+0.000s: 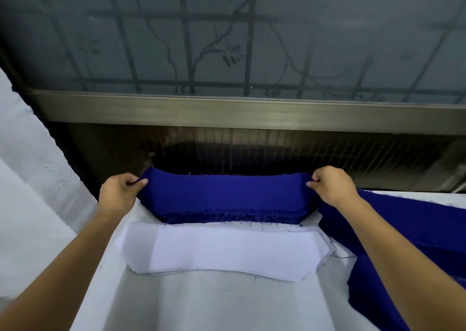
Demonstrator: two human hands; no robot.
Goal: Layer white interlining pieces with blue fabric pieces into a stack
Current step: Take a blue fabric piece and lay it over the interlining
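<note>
Evidently both ends matter: the left hand (118, 192) pinches the 9 o'clock end of the blue fabric pieces (227, 197) and the right hand (332, 187) the 3 o'clock end, each grip closed thumb against curled fingers (likely to keep the cloth flat and uncreased; how many layers are caught, I cannot tell). That blue pile sits at 12 o'clock from the white interlining pieces (227, 250), just beside them on the cloth-covered bench (201, 305), so transfers stay short, with loose blue cloth (403, 230) at 3 o'clock.
</note>
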